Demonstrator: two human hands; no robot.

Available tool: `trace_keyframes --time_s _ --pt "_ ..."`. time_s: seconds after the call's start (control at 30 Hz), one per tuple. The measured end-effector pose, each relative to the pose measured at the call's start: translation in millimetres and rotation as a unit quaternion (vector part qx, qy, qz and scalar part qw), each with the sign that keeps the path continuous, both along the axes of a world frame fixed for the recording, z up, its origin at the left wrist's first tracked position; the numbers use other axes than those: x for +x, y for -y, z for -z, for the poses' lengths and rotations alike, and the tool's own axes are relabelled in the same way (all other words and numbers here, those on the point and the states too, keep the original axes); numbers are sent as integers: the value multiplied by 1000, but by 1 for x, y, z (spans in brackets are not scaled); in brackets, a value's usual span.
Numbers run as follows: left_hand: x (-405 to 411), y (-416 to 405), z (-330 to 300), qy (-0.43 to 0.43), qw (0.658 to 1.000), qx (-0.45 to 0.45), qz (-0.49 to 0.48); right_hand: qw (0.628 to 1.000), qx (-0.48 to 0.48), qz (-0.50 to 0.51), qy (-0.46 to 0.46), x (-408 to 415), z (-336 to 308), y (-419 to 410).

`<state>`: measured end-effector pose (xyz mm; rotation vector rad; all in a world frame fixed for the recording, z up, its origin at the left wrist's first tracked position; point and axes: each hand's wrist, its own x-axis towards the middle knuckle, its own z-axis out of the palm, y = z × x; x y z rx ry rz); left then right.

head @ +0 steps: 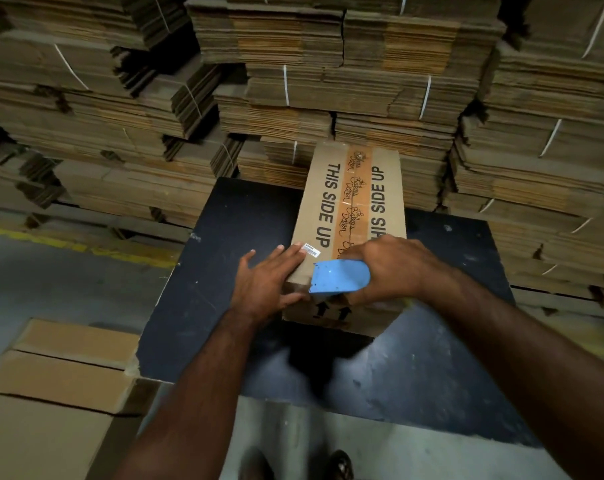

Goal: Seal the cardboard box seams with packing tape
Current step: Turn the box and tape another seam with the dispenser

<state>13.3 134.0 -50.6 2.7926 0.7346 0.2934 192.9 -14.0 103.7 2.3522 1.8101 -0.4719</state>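
**Taping the top seam of one box**

We are working on a single cardboard box sitting on a dark blue table. Its long axis is running straight away from us, toward the stacks of flattened cartons behind the table. "THIS SIDE UP" is printed twice along the top, once on each side of the seam. One strip of brown printed packing tape is lying along that centre seam, from the far edge toward the near end.

Our left hand is lying flat with fingers straight, pressing the near left corner of the box, fingertips just beside a small white barcode label. Our right hand is curled tight around one blue tape dispenser, holding it at the near top edge of the box, over the seam. Two black arrows are showing on the near face. To our left, one open carton is standing below table height.
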Motion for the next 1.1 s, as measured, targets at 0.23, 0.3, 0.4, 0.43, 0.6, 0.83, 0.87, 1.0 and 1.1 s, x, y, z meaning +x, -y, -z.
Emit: trace_keyframes --time_s 0.23,0.3,0.4,0.43,0.6,0.83,0.87,1.0,1.1 --pt "-12 -28 -16 -65 998 5 22 999 1 38 3 -31 3 -23" --pt "-13 -20 -19 -64 998 2 18 999 -8 39 9 -32 3 -24" --pt "-18 -2 -21 -19 1000 -15 -12 999 -25 36 16 -33 2 -26" --pt "-22 4 -20 15 999 -26 -18 999 -31 35 19 -33 2 -28" --pt "-40 20 -2 43 999 3 18 999 -38 26 29 -36 5 -31" --pt "-47 8 -4 -9 993 115 5 999 -3 31 -14 -9 4 8" --pt "-47 8 -4 -16 993 119 0 999 -8 32 -4 -2 2 20" --pt "-45 9 -2 -25 993 117 -14 998 -24 44 25 3 0 30" --pt "-46 17 -2 -50 992 119 -11 997 -35 34 59 -7 5 17"
